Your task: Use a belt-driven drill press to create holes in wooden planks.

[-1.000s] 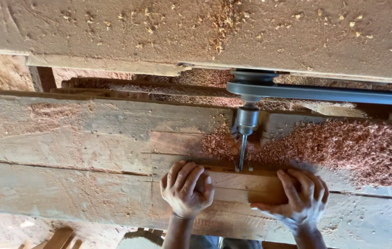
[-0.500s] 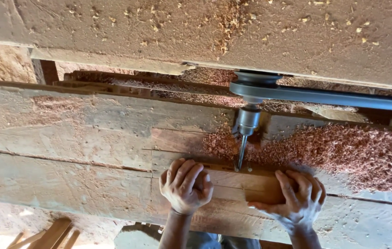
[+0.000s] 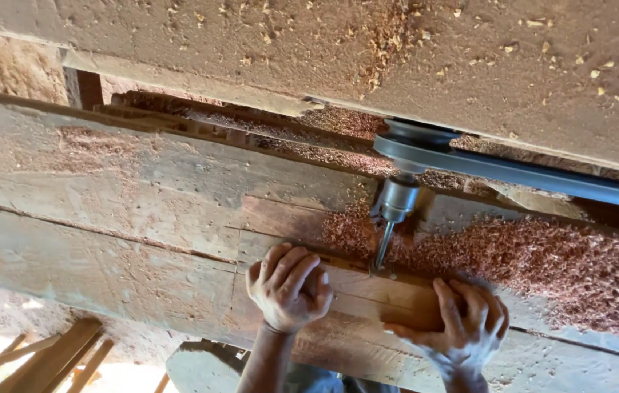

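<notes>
Rough plank bench filling the view, red shavings piling up on its right side, a dusty beam above with a belt running under it. The wood block is lying under the drill bit, left hand clamping its left end, right hand gripping its right end

I see two hands: one left hand in the lower middle and one right hand at the lower right. There is one wood block under them. One drill bit points down in the middle. One chuck holds it. One dark belt runs to the right. One big pile of wood shavings lies on the right. A few wood sticks lie at the lower left.
</notes>
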